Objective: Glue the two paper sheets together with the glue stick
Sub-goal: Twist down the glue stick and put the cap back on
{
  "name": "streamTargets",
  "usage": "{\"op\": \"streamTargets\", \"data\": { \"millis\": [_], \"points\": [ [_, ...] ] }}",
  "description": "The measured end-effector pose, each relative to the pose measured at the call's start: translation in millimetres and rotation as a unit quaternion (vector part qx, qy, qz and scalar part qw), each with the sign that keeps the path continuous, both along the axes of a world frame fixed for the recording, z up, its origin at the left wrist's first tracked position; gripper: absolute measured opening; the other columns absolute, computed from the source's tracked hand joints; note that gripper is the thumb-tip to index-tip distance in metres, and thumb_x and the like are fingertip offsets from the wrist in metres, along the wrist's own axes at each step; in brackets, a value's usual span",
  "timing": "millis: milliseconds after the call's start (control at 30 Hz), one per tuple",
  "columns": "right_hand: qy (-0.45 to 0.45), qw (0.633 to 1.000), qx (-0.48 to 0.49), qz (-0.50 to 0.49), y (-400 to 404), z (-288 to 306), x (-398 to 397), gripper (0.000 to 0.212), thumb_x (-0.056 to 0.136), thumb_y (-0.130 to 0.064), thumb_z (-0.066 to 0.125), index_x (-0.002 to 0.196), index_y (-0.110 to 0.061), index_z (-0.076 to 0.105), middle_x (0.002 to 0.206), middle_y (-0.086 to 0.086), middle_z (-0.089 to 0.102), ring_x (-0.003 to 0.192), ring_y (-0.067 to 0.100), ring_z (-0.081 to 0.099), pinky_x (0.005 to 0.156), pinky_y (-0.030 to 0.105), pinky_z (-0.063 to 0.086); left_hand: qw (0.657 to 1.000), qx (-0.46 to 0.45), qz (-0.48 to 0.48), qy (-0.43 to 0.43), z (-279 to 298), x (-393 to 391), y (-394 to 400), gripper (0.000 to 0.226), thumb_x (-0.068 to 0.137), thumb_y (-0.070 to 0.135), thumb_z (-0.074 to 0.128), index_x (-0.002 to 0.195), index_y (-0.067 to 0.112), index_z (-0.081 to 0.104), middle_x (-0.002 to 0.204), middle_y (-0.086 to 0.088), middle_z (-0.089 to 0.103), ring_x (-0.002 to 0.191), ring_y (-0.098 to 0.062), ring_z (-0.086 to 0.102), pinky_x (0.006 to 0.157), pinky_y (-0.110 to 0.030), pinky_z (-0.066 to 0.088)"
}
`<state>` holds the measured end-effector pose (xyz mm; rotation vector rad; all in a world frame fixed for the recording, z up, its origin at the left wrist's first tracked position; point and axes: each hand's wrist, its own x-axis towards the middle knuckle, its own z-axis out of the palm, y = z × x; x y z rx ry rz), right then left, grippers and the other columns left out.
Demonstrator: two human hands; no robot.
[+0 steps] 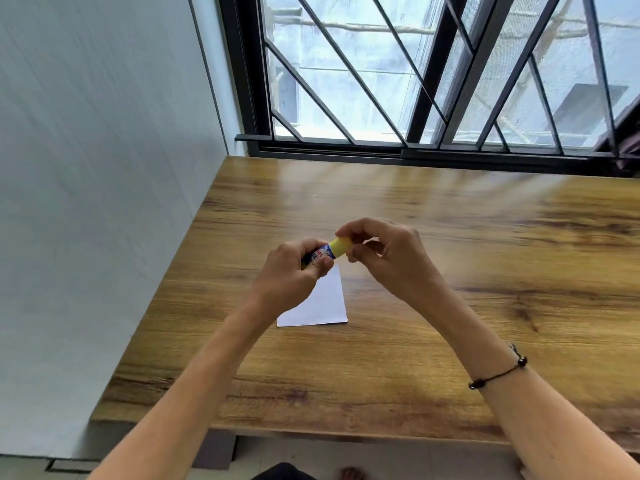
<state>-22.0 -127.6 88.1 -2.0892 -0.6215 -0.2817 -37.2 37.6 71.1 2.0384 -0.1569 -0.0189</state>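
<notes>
A glue stick [330,250] with a blue label and a yellow cap is held above the table, lying roughly level. My left hand [294,270] wraps around its blue body. The fingertips of my right hand [388,252] pinch the yellow cap at its right end. Below the hands, white paper [325,304] lies flat on the wooden table [450,306]; my left hand hides its upper left part. I cannot tell whether it is one sheet or two stacked.
A white wall runs along the table's left edge. A barred window stands behind the far edge. The table's front edge is near my forearms, with floor below. A dark cord bracelet [498,374] is on my right wrist.
</notes>
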Motion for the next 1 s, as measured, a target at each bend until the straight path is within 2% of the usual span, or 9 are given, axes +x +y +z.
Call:
{"op": "streamTargets", "data": {
  "millis": [133, 200, 300, 367, 433, 533, 700, 767, 1000],
  "points": [
    [-0.055, 0.997, -0.059, 0.011, 0, 1, 3, 0.014, 0.080, 0.002, 0.062, 0.094, 0.000, 0.065, 0.081, -0.003, 0.059, 0.064, -0.004, 0.050, 0.062, 0.012, 0.044, 1.000, 0.009, -0.008, -0.003, 1, 1, -1, 0.011, 0.087, 0.014, 0.056, 0.095, 0.014, 0.064, 0.068, -0.003, 0.053, 0.059, -0.013, 0.042, 0.054, -0.024, 0.035],
    [-0.073, 0.994, -0.083, 0.007, 0, 1, 5, 0.010, 0.082, -0.002, 0.062, 0.091, 0.001, 0.064, 0.077, -0.003, 0.057, 0.062, -0.007, 0.044, 0.058, 0.008, 0.037, 1.000, 0.013, -0.008, -0.013, 1, 2, -2, 0.011, 0.087, 0.014, 0.056, 0.093, 0.013, 0.064, 0.068, -0.007, 0.052, 0.057, -0.013, 0.040, 0.055, -0.027, 0.034],
    [-0.082, 0.992, -0.099, -0.015, 1, -1, 7, 0.010, 0.086, -0.009, 0.059, 0.084, 0.001, 0.063, 0.067, -0.003, 0.052, 0.052, 0.003, 0.039, 0.051, 0.012, 0.030, 0.999, 0.022, 0.002, -0.029, -2, 2, -6, 0.011, 0.086, 0.015, 0.056, 0.093, 0.012, 0.064, 0.066, -0.008, 0.051, 0.054, -0.013, 0.038, 0.054, -0.027, 0.032],
    [-0.084, 0.990, -0.107, -0.044, 3, -6, 8, 0.021, 0.090, -0.016, 0.055, 0.077, -0.001, 0.060, 0.060, -0.003, 0.046, 0.050, 0.012, 0.038, 0.048, 0.020, 0.026, 0.999, 0.023, 0.010, -0.043, -5, 2, -10, 0.011, 0.086, 0.016, 0.055, 0.092, 0.013, 0.064, 0.064, -0.006, 0.050, 0.054, -0.013, 0.037, 0.054, -0.027, 0.031],
    [-0.081, 0.988, -0.108, -0.073, 4, -8, 10, 0.032, 0.091, -0.026, 0.049, 0.071, -0.002, 0.057, 0.055, -0.002, 0.043, 0.048, 0.015, 0.038, 0.047, 0.021, 0.024, 0.998, 0.010, 0.015, -0.053, -9, 2, -16, 0.009, 0.086, 0.016, 0.054, 0.087, 0.016, 0.063, 0.061, -0.002, 0.050, 0.054, -0.013, 0.038, 0.054, -0.026, 0.033],
    [-0.077, 0.986, -0.118, -0.089, 1, -7, 16, 0.036, 0.089, -0.031, 0.053, 0.068, -0.002, 0.056, 0.056, 0.003, 0.049, 0.049, 0.018, 0.043, 0.048, 0.026, 0.029, 0.997, -0.024, 0.023, -0.068, -16, 5, -26, 0.010, 0.086, 0.016, 0.056, 0.079, 0.021, 0.061, 0.059, 0.001, 0.049, 0.054, -0.009, 0.038, 0.053, -0.023, 0.033],
    [-0.089, 0.974, -0.196, -0.074, -9, -5, 25, 0.029, 0.084, -0.030, 0.063, 0.074, -0.004, 0.057, 0.065, 0.008, 0.059, 0.057, 0.022, 0.051, 0.054, 0.032, 0.043, 0.998, -0.028, 0.027, -0.047, -29, 24, -40, 0.008, 0.080, 0.025, 0.064, 0.081, 0.018, 0.069, 0.079, -0.002, 0.056, 0.073, -0.012, 0.052, 0.065, -0.017, 0.040],
    [-0.082, 0.971, -0.212, -0.078, -12, -8, 30, 0.028, 0.084, -0.030, 0.062, 0.076, -0.004, 0.057, 0.068, 0.008, 0.060, 0.060, 0.021, 0.051, 0.057, 0.034, 0.044, 0.998, -0.030, 0.032, -0.041, -32, 33, -45, 0.008, 0.079, 0.025, 0.067, 0.077, 0.018, 0.069, 0.074, 0.003, 0.051, 0.067, -0.007, 0.046, 0.061, -0.010, 0.035],
    [-0.066, 0.968, -0.220, -0.098, -13, -17, 40, 0.017, 0.083, -0.021, 0.061, 0.083, -0.003, 0.059, 0.078, 0.011, 0.063, 0.071, 0.025, 0.054, 0.064, 0.035, 0.044, 0.998, -0.021, 0.037, -0.039, -43, 49, -55, 0.006, 0.077, 0.021, 0.068, 0.071, 0.020, 0.066, 0.067, 0.009, 0.044, 0.060, -0.005, 0.044, 0.058, -0.011, 0.034]
  ]
}}
